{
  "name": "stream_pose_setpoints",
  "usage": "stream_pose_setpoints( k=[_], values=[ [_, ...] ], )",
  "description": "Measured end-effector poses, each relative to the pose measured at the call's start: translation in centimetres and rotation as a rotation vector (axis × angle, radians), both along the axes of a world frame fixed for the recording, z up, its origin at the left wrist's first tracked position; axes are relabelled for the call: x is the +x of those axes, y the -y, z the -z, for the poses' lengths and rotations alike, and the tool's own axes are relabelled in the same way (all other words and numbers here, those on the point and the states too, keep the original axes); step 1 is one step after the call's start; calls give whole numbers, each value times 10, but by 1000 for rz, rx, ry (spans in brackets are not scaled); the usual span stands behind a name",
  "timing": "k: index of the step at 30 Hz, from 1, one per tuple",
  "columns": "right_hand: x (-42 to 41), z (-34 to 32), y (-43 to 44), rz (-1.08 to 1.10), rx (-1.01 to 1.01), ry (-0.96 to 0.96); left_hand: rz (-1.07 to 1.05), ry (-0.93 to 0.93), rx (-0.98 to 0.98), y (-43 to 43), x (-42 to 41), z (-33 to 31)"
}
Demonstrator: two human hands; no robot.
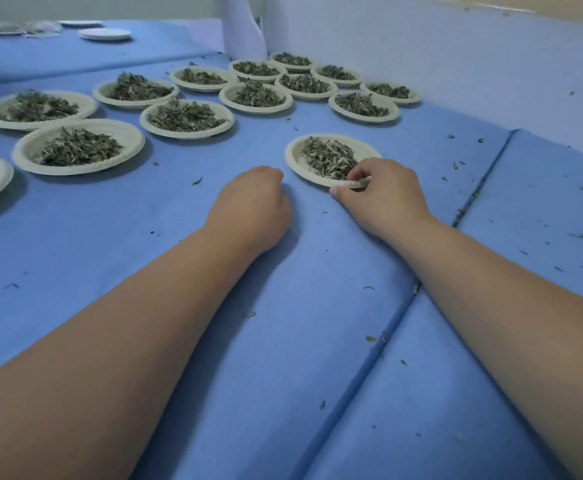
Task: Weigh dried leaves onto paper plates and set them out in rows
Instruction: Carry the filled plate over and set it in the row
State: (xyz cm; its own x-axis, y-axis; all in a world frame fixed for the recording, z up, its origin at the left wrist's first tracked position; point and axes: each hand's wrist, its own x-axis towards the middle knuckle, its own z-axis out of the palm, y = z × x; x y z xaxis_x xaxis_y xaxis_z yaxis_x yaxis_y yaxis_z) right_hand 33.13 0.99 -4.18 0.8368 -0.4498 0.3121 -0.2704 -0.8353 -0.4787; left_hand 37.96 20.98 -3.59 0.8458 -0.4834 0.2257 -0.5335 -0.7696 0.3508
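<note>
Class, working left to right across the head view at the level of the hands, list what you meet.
A paper plate cut by the left edge → paper plate of dried leaves → left hand → right hand, pinching the rim of a third plate → dark seam.

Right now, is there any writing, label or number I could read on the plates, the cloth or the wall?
None. The held plate, the other plates, the cloth and the wall are all plain: no print, label or number.
</note>
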Motion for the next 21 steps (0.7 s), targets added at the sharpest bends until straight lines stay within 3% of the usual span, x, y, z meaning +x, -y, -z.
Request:
stream_pose_setpoints(
  k=[6,14,21],
  values=[
    [55,2,6,54,71,13,2,50,80,7,1,5],
    [101,3,12,47,40,50,54,34,-79,11,2,11],
    [124,4,13,47,29,42,57,60,-68,11,0,10]
  ],
)
